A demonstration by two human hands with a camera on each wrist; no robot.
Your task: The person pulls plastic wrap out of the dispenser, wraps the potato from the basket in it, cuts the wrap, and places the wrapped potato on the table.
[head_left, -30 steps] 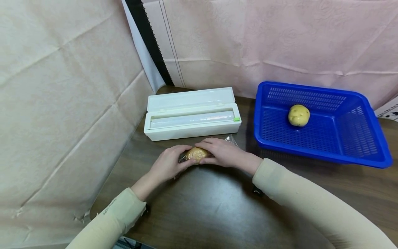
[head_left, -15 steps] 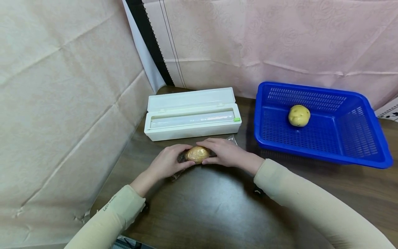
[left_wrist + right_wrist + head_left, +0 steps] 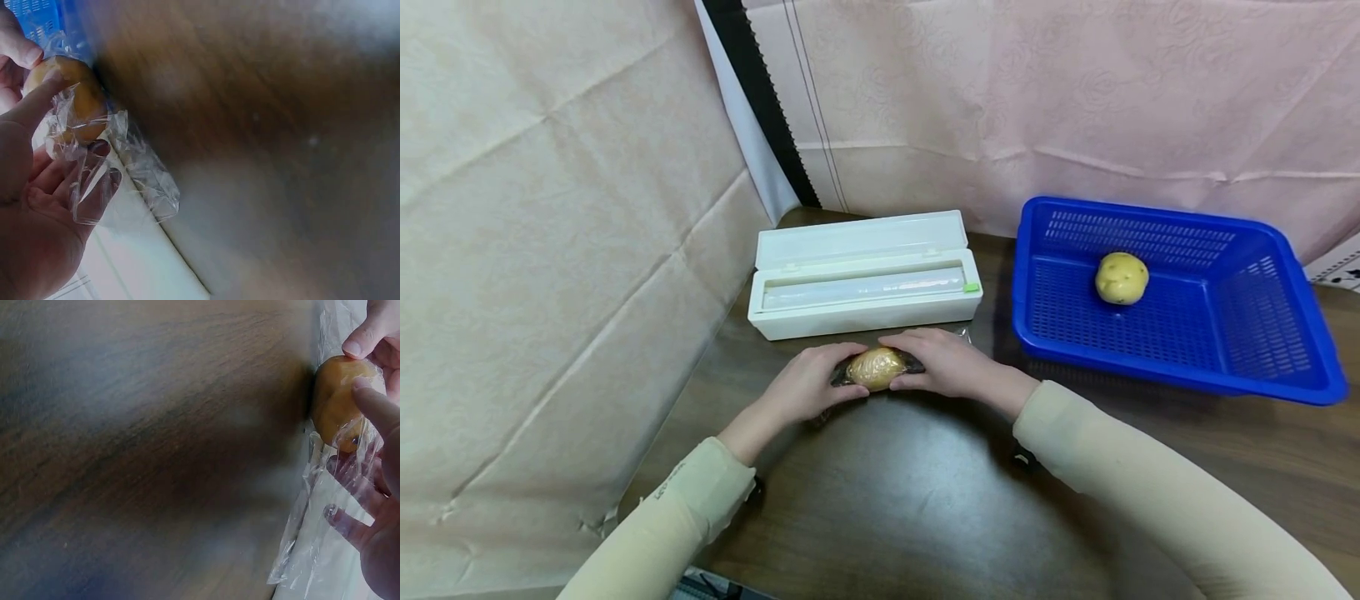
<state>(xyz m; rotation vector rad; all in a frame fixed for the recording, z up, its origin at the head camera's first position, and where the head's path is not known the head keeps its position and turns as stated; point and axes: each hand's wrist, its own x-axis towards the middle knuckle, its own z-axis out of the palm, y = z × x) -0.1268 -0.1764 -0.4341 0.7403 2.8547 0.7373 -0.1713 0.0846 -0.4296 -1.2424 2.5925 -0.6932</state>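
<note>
A yellow potato (image 3: 876, 369) wrapped in clear cling film lies between my two hands, close to the front of a white film box. My left hand (image 3: 808, 383) holds its left end, thumb on the near side and fingers on the far side. On the right end, my right hand (image 3: 936, 362) has a similar thumb-and-finger hold. Loose cling film (image 3: 147, 181) trails past the left fingers in the left wrist view. In the right wrist view, more film (image 3: 297, 531) hangs over the right fingers, and the thumb presses the potato (image 3: 331, 409).
Behind the hands stands the white cling film box (image 3: 865, 317), lid raised, with a film roll (image 3: 865, 287) inside. To the right, a blue plastic basket (image 3: 1180, 375) holds another potato (image 3: 1122, 278). The brown table (image 3: 910, 500) meets cloth-covered walls at the back and left.
Both hands have shifted slightly away from the body, and the right one a little to the right. More of the wrapped potato shows between them, with film gathered at both ends.
</note>
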